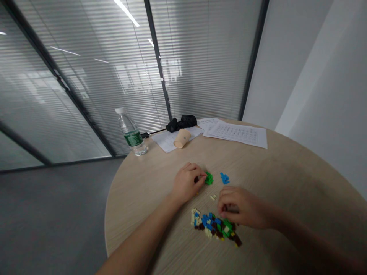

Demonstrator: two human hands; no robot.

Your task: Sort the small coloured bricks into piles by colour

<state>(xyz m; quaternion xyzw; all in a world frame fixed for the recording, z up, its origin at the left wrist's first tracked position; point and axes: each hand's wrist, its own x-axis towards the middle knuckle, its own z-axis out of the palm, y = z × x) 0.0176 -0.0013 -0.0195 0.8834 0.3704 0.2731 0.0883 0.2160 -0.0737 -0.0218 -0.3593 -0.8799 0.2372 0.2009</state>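
My left hand (187,182) is closed in a pinch at the left edge of a small heap of green toy bricks (209,178). Whatever its fingertips hold, if anything, is too small to make out. My right hand (241,206) curls just above the far right side of a mixed pile of toy bricks (210,224) in blue, green, dark brown and cream. Thumb and fingers are drawn together there, and I cannot see what is between them. Blue bricks (224,178) lie right of the green heap. A few cream bricks (213,197) rest between my hands.
On the round wooden table (137,214), a water bottle (132,133) stands at the far left edge. A paper cup (182,138) lies on its side on a sheet. Behind it is a black bundle (186,121). Printed papers (237,133) lie toward the back right.
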